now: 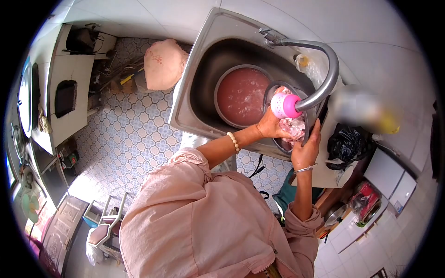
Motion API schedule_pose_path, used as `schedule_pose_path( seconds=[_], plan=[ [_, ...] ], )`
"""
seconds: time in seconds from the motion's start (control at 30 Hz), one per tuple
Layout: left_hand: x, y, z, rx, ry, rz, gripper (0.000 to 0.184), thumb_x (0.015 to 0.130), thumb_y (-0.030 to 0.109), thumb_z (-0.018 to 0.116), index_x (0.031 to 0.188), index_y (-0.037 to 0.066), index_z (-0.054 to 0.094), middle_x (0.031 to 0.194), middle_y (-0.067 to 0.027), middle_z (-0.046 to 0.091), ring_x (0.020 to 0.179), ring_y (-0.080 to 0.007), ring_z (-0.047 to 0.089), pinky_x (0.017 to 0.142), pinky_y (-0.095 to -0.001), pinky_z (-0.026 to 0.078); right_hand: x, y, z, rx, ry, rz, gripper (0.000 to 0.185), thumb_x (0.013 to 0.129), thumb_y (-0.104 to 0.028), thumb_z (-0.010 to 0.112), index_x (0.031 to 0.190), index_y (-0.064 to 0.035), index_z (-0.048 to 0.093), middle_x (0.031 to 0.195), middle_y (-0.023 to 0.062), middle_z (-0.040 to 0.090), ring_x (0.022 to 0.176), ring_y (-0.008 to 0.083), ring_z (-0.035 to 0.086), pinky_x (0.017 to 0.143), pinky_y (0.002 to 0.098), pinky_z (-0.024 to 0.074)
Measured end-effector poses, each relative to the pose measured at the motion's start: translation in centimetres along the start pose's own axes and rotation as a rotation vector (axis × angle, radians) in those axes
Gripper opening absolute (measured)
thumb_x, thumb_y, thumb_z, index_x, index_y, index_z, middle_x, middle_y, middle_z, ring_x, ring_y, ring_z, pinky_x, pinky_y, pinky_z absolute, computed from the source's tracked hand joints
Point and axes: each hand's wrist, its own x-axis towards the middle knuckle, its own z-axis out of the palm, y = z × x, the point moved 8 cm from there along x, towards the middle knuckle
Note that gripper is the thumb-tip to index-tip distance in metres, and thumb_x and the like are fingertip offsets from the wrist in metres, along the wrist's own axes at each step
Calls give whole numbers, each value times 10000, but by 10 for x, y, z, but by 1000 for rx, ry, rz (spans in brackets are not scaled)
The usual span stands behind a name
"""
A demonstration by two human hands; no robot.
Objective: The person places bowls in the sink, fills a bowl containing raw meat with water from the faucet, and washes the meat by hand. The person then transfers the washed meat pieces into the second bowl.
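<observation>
A metal bowl (306, 121) with pieces of raw meat (293, 127) is tilted at the right edge of the sink (204, 65). My right hand (308, 150) grips the bowl's outer rim. Fingers of my left hand (271, 126) reach into the bowl against the meat; its fingertips are partly hidden. Over the bowl hangs the faucet's pink head (285, 105), which covers part of the meat. Inside the sink, left of the bowl, a round basin (243, 95) holds reddish water.
The curved metal faucet (333, 60) arches above the right side of the sink. Behind the bowl lies a clear plastic bag (314, 69). A black plastic bag (347, 146) sits on the counter at right. A pink covered object (164, 64) stands left of the sink.
</observation>
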Motion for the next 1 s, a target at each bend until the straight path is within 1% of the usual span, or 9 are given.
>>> schedule_pose_path(
  seconds=[0.27, 0.37, 0.43, 0.57, 0.63, 0.77, 0.83, 0.97, 1.0],
  plan=[
    [-4, -5, 1, 2, 14, 3, 937, 477, 543, 763, 1205, 53, 436, 1260, -220, 332, 1226, -416, 233, 1064, -468, 72, 0, -1, 0, -6, 11, -29, 702, 674, 46, 520, 1317, 2, 243, 1225, 277, 372, 1120, 430, 403, 945, 422, 349],
    [-9, -12, 6, -26, -4, -48, 938, 476, 539, 766, 1204, 48, 436, 1255, -211, 342, 1225, -414, 236, 1063, -466, 75, 0, -2, 0, -38, 19, -58, 706, 672, 46, 521, 1319, -1, 242, 1227, 277, 368, 1117, 429, 406, 946, 421, 351],
    [-15, -26, 14, -198, -67, -217, 926, 477, 528, 766, 1200, 51, 440, 1251, -203, 350, 1223, -406, 245, 1065, -463, 75, 0, -2, 1, -25, 16, -75, 708, 674, 45, 522, 1321, -1, 239, 1231, 280, 363, 1118, 427, 406, 950, 421, 349],
    [-15, -27, 15, -172, -89, -214, 908, 474, 513, 767, 1193, 59, 449, 1241, -196, 366, 1221, -397, 254, 1066, -460, 77, 1, -2, 1, -23, -4, -33, 709, 677, 41, 527, 1323, 0, 237, 1234, 282, 360, 1119, 427, 406, 951, 420, 348],
    [-7, -8, 6, 86, -61, -7, 993, 471, 475, 810, 1244, 44, 360, 1262, -175, 339, 1209, -337, 288, 1033, -413, 194, 1, -1, 1, -36, -1, -37, 708, 681, 41, 528, 1323, 1, 233, 1239, 285, 353, 1121, 430, 403, 952, 419, 348],
    [-1, 12, -3, 177, 10, 127, 1010, 475, 483, 804, 1257, 39, 344, 1284, -181, 321, 1228, -353, 265, 1036, -415, 191, 1, 2, 2, -26, 7, -36, 701, 682, 32, 540, 1319, 2, 249, 1231, 273, 371, 1120, 427, 404, 955, 413, 346],
    [-3, -4, 4, 36, -46, -46, 850, 495, 522, 753, 1165, 74, 481, 1249, -202, 374, 1205, -421, 275, 1055, -465, 125, 5, 17, 6, 125, -8, 0, 679, 678, 32, 538, 1304, 13, 277, 1199, 247, 424, 1121, 389, 430, 955, 396, 347],
    [9, 0, 5, 119, -86, 5, 857, 510, 526, 741, 1186, 75, 470, 1280, -231, 345, 1208, -428, 275, 1040, -467, 167, 10, 81, 35, 414, 24, -2, 666, 645, 62, 525, 1278, 22, 323, 1175, 191, 475, 1090, 323, 475, 947, 354, 357],
    [7, -9, 17, 188, -230, -56, 872, 519, 518, 738, 1206, 65, 448, 1292, -248, 326, 1211, -431, 271, 1034, -468, 179, 8, 114, 59, 691, -68, 165, 659, 620, 80, 518, 1255, 23, 354, 1153, 166, 497, 1053, 293, 499, 922, 332, 377]
  ],
)
